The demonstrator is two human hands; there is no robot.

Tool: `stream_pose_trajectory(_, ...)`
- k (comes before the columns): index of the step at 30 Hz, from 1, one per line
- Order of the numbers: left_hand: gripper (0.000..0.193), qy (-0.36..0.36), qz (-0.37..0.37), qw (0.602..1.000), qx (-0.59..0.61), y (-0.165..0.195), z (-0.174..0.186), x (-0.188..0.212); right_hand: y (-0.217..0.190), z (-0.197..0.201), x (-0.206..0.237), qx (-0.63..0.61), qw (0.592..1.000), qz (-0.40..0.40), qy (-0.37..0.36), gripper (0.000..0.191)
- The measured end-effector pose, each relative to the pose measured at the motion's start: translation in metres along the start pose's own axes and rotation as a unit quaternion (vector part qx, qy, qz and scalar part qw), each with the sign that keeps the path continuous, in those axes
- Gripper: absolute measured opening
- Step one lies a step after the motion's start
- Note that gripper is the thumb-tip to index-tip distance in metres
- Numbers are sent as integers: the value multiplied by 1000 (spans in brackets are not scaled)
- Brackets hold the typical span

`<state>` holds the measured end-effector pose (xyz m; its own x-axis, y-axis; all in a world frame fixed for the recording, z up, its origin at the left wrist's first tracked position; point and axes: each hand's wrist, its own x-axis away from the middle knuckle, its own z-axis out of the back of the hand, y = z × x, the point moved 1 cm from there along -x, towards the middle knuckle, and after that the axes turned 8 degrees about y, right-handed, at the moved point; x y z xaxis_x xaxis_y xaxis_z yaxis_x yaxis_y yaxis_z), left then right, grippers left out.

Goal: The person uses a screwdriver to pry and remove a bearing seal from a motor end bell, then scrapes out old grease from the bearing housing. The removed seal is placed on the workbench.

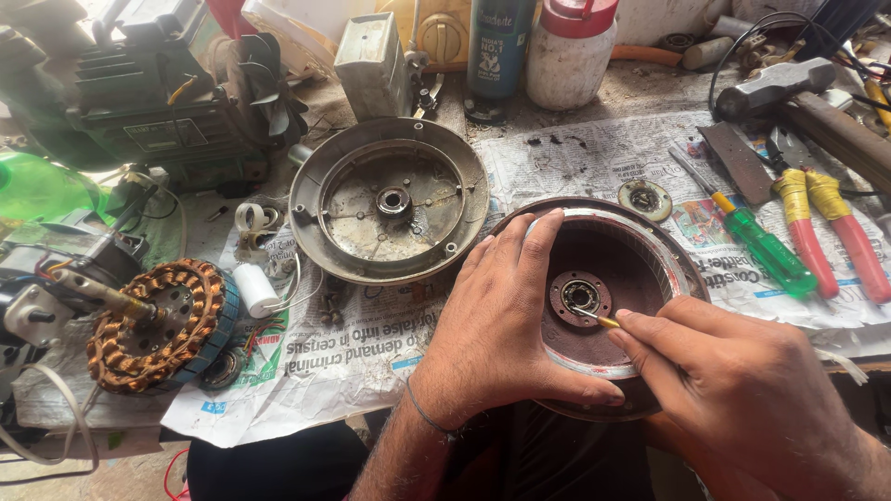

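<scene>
The rusty motor cover (640,269) is steadied at the worktop's near edge by the left hand (501,320), fingers spread; a thin tool (594,318) (pinched by the right hand (733,371)) is set at its centre bearing (580,296), apparently still seated.

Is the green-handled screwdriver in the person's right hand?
No, the green-handled screwdriver lies on the newspaper; the right hand holds a thin yellow tool.
</scene>
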<state>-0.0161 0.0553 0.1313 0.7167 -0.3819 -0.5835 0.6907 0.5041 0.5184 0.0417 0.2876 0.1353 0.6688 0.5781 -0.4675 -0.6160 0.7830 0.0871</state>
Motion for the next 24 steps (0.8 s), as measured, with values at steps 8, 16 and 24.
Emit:
stream_pose_trajectory(8,145,25,22,999,-18,9,-2,3,0,-3,5,-71,993,-89,33,48)
stream_pose_trajectory(16,144,24,26,999,-8,10,-1,2,-1,-4,2,-98,979,-178,33,30)
stream_pose_trajectory(24,144,21,28,999,-4,8,-1,4,-4,2,2,-37,993,-108,4,40)
